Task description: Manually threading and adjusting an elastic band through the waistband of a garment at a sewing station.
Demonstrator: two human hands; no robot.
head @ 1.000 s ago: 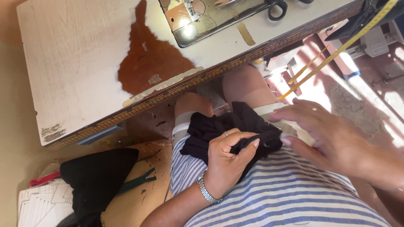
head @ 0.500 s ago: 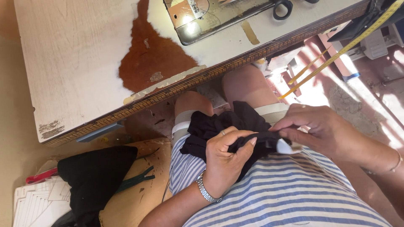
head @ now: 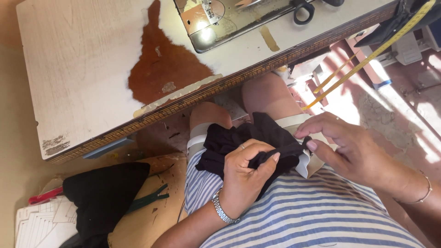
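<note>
Fabric work, in my lap — black cloth [head: 248, 138] bunched on my knees, just below the worktop [head: 82, 69] edge. My left hand [head: 245, 177] has its fingers [head: 271, 158] clamped on a narrow black strip of that cloth, thumb pressed against forefinger. My right hand [head: 353, 149] meets it from the other side, fingers together, pinching the far end of the same strip beside a pale band [head: 312, 163] that curls under it. So both hands are closed on the cloth, strip pulled fairly taut between them.

How far along, as I judge it: still hand prep. Cloth is nowhere near the sewing machine [head: 229, 18] up top, so stitching looks not yet begun; folding or lining up the strip seems the bit in hand.

Count: 1 black cloth in my lap, 1 more dark piece [head: 103, 193] on the low board to my left, 1 pair of scissors [head: 303, 9] on the worktop, 1 yellow tape measure [head: 367, 57] hanging at right, 1 green zip [head: 147, 200] approx beside the dark piece.
</note>
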